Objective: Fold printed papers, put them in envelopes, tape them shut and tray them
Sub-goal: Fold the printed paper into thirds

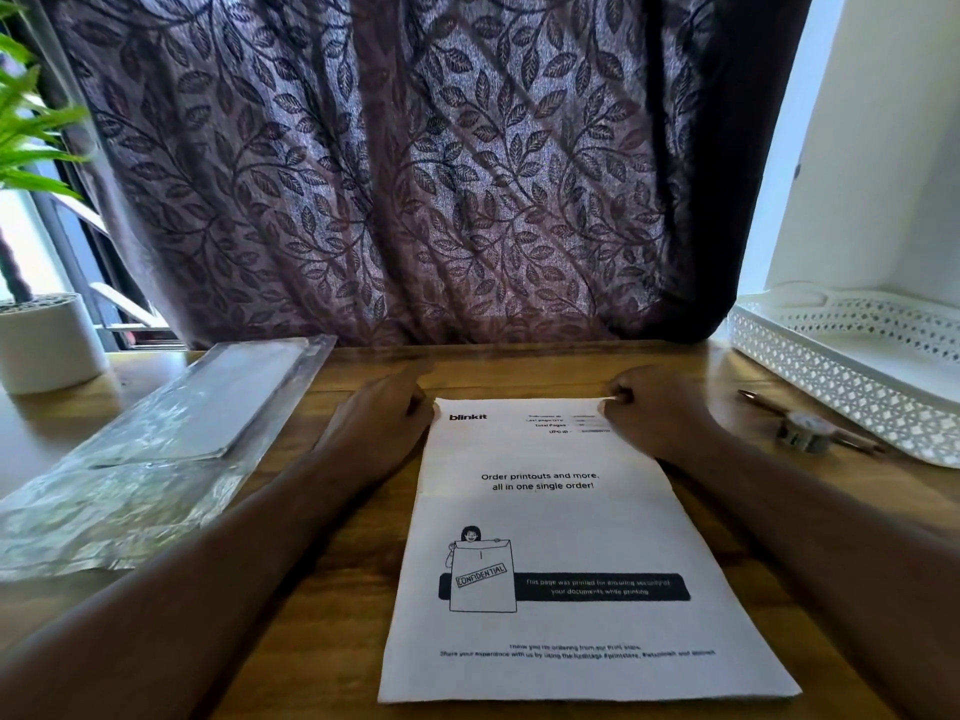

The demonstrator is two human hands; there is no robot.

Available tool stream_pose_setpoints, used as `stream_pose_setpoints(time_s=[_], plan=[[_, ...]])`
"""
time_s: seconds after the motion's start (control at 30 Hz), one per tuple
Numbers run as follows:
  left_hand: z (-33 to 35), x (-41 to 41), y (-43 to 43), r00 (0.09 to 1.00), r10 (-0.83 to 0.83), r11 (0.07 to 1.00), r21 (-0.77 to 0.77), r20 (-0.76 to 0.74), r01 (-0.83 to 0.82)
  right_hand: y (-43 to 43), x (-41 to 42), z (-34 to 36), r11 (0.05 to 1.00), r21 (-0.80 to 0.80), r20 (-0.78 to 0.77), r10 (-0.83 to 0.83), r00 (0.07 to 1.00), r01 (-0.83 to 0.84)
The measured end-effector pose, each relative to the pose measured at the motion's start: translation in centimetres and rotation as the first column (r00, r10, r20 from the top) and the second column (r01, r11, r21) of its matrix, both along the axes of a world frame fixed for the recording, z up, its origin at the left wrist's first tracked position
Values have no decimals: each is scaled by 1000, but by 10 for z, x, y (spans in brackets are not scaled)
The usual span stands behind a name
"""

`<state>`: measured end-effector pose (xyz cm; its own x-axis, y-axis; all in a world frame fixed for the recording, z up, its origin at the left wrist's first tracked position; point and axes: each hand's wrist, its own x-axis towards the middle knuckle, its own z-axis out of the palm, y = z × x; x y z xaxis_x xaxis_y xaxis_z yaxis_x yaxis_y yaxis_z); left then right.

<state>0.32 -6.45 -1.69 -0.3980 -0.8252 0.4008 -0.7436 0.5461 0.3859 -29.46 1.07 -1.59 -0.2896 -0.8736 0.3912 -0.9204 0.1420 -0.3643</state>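
**Far corners taken up for the first fold**

The white printed sheet of paper [561, 532], headed "blinkit" and showing a line drawing of an envelope stamped CONFIDENTIAL, lies face up in the lower centre of the frame. It rests on the brown wooden table [332, 589], with its near edge closest to the camera and the whole sheet turned slightly askew. It is unfolded, so the task looks to be at its very beginning.

At the sheet's upper right corner the right hand [654, 407] has curled fingers and pinches the paper's edge. The left hand [384, 407] sits against the upper left corner, but it is blurred, and I cannot tell whether it grips the paper or only touches it.

To fold well, both far corners should probably come towards the person together and level, so the skew does not carry into the crease. The side edges should be lined up before any pressing. One hand can then pin the paper while the other runs the crease from the middle outwards. The fold must suit the envelope's width.

A crinkled clear plastic packet [156, 449], at middle left, seems to hold flat pale envelopes. A small grey tape roll [805, 431] and a slim pen [769, 400] lie at middle right. Just beside them is the white perforated tray [831, 366], which is where sealed envelopes would go.
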Motion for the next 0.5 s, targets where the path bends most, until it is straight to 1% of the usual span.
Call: stream_pose_setpoints(time_s=[0.07,0.17,0.3,0.43,0.5], plan=[[-1,-1,1,1000,-15,1000,-27,2,15,1,0,0,1000,-25,17,5,1000,-5],[-3,0,0,1000,-21,1000,-4,13,21,2,-4,1,999,-43,90,21,996,-17],[-3,0,-1,985,-57,997,-34,160,63,0,-2,1,999,-15,58,36,998,-35],[-4,-1,-1,982,-62,994,-73,179,76,1,-4,2,996,-61,166,69,984,-59],[-4,-1,-1,980,-64,993,-85,189,81,2,-5,2,995,-77,190,78,979,-64]])
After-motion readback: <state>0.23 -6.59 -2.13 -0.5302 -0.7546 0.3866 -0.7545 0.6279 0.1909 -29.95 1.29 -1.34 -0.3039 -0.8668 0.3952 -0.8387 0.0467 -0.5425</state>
